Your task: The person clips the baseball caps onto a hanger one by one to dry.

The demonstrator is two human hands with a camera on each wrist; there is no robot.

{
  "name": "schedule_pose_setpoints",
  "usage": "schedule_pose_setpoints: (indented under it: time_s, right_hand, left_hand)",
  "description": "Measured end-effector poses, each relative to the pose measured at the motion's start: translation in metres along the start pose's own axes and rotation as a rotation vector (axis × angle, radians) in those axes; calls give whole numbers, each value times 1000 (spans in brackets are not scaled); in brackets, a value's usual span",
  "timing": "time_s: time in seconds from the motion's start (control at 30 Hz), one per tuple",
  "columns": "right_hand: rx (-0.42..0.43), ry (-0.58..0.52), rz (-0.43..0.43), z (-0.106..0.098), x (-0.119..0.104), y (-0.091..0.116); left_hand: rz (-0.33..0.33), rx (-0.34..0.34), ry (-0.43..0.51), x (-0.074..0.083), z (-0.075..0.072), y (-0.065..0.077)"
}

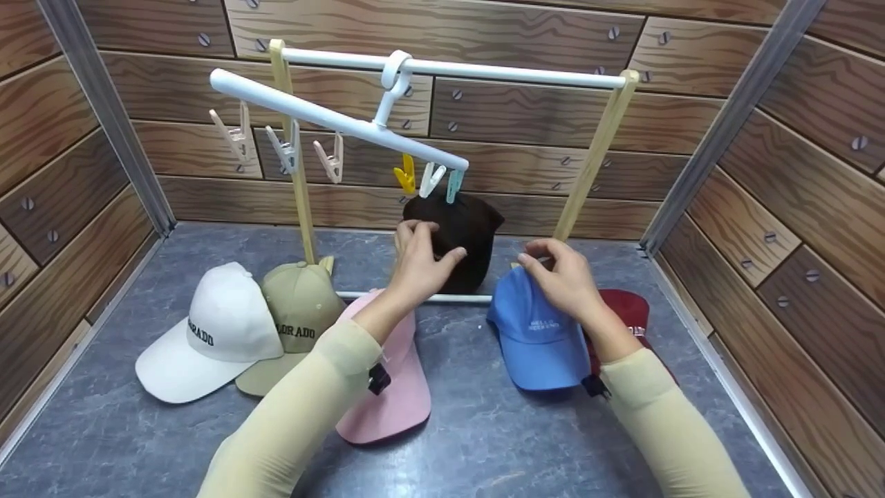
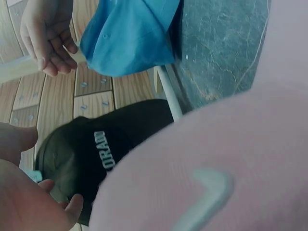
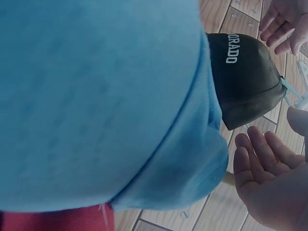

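Observation:
A dark cap (image 1: 477,225) with white lettering hangs from a teal clothespin (image 1: 454,185) at the lowered right end of a white clip hanger (image 1: 311,114). My left hand (image 1: 418,266) is in front of the dark cap, its fingers loosely bent and nothing held. In the left wrist view, the pink cap (image 2: 250,154) hides part of the dark cap. Over the crown of a blue cap (image 1: 543,353) is my right hand (image 1: 567,280), fingers relaxed. The right wrist view shows that palm (image 3: 276,187) empty, apart from the blue cap.
The hanger hooks over a white rail (image 1: 511,71) on wooden posts (image 1: 594,159). Several other clothespins, including a yellow one (image 1: 406,174), hang along it. White (image 1: 228,311) and khaki (image 1: 297,294) caps lie at left; a dark red cap (image 1: 626,308) lies partly behind the right forearm.

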State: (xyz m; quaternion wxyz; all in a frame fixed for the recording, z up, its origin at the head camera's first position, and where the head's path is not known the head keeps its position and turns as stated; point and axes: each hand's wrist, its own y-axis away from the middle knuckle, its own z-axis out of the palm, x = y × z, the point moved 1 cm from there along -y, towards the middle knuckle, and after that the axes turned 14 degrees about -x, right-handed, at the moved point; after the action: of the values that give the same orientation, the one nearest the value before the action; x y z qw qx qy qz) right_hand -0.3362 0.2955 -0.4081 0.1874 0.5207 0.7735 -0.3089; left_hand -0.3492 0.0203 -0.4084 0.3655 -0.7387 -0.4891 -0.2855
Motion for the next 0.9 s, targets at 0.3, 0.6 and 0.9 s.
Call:
schedule_pose_setpoints:
  time_s: [0.3,0.6,0.9]
  right_hand:
    - [9,5,24,-5,10,12]
    - [35,1,38,-12,16,22]
    - [61,-16,68,-19,27,29]
  left_hand:
    - [10,-108,-14,11,15,7]
    - [26,-224,-54,18,29,12]
    - [-13,-302,-22,21,42,13]
